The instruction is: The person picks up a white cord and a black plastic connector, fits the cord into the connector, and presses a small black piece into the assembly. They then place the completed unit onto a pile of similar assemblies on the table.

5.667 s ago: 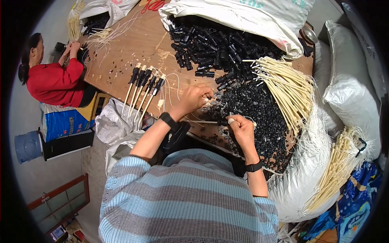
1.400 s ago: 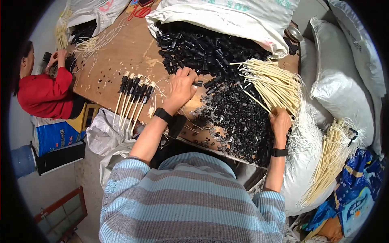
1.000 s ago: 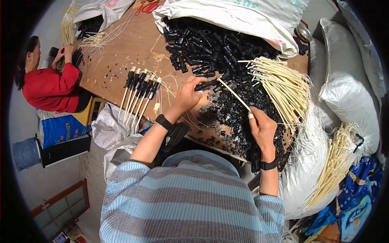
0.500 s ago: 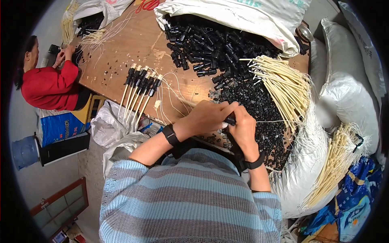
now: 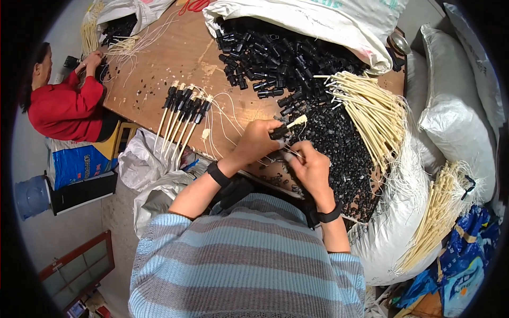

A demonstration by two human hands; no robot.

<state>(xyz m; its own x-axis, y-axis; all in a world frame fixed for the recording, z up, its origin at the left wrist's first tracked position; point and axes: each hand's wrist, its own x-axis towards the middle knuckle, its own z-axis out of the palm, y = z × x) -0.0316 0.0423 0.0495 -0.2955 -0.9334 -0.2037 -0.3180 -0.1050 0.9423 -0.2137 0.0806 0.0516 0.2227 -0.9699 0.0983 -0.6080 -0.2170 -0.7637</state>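
Note:
My left hand grips a black plastic sleeve with a cream stick tip poking out of its far end. My right hand sits just below and right of it, fingers pinched on the thin white string of the same stick. Both hands hover over the near edge of a wooden table. A row of several finished sticks with black sleeves lies to the left of my hands.
A heap of black sleeves spills from a white sack at the back. Small black parts and a bundle of cream sticks lie to the right. A person in red works at the table's left end. White sacks stand right.
My right hand took a cream stick from the bundle at the right and brought it to my left hand. The stick now passes through the black sleeve held in my left hand.

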